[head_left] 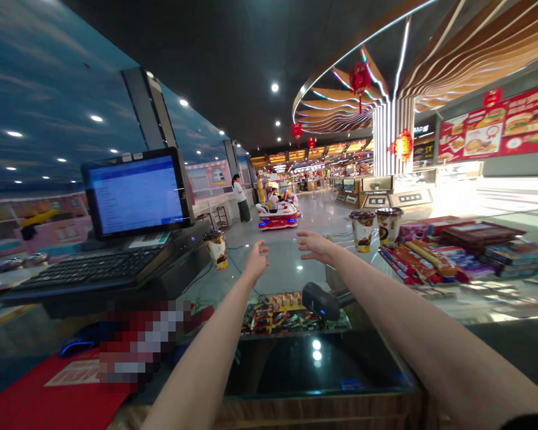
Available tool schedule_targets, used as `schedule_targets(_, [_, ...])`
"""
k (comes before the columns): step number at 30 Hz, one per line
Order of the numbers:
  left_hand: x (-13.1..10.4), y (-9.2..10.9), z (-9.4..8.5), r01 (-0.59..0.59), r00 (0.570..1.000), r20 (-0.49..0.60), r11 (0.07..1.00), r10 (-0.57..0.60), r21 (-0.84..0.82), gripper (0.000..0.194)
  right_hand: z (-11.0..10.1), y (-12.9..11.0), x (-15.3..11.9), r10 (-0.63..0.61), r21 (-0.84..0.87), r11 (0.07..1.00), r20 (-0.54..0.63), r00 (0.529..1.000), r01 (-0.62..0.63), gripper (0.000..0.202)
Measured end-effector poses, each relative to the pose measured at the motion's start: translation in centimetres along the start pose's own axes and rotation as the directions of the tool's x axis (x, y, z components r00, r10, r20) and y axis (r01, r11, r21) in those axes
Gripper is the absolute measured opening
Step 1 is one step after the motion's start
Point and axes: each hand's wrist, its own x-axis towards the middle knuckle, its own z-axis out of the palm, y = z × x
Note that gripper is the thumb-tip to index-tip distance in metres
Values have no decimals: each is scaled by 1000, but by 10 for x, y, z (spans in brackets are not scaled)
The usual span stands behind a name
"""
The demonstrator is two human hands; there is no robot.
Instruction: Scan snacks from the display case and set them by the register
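Across the glass counter (278, 364) | extends left hand (256, 261) and right hand (317, 246), seemingly in a reach | nearest a lidded cup (216, 249) at left, paired lidded cups (382, 228) at right, touching none | with fingers loosely parted, pinching nothing; for any grasp, calls for closing them

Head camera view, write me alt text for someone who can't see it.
A person's left hand and right hand, apparently empty, reach over a glass counter, with one lidded cup to their left and two lidded cups to their right. A lit monitor and keyboard stand at left; colorful packets lie at right.
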Motion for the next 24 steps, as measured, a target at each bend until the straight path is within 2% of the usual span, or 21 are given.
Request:
schedule_targets(6, [-11,15,30,-79,990,115,996,83,-38,60,-55,10,-24,-38,39,998,-69,997,41,49])
schedule_targets(11, [-11,29,62,-121,962,240,992,128,-41,52,-101,24,-40,-52,52,997,-146,988,60,48])
schedule_targets(14, [-12,39,79,-145,922,358,989,148,-34,46,-126,30,-48,-42,43,998,-216,975,53,49])
schedule_targets(18, [-10,53,97,-165,848,510,986,147,-10,45,-152,35,-54,-31,50,998,-307,951,49,49])
schedule_targets(24, [7,76,124,-129,763,639,992,98,1,51,-180,41,-49,-55,44,996,-389,920,78,45])
